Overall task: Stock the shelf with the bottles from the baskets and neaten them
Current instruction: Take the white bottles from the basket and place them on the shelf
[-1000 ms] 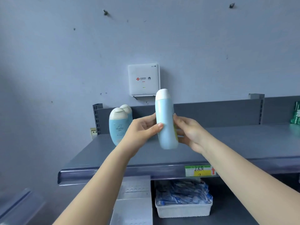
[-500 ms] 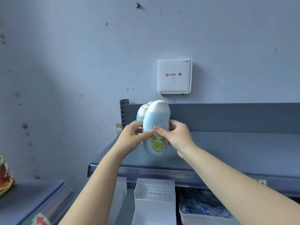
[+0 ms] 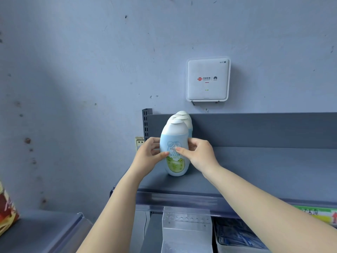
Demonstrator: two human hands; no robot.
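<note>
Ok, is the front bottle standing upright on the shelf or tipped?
Upright: the front bottle stands base-down on the shelf, cap up, gripped by the left hand and right hand.

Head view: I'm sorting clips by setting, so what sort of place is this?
Probably a small shop or its stockroom. A grey metal shelf holds a row of identical baby-wash bottles, its front edge carries a price label, and packaged goods fill a bin on the shelf below.

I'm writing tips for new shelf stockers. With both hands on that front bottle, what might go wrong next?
The front bottle, gripped by the left hand and right hand, stands close before the rear bottles; pushing it back might topple them. The row sits by the shelf end, so a sideways nudge could drop one.
</note>
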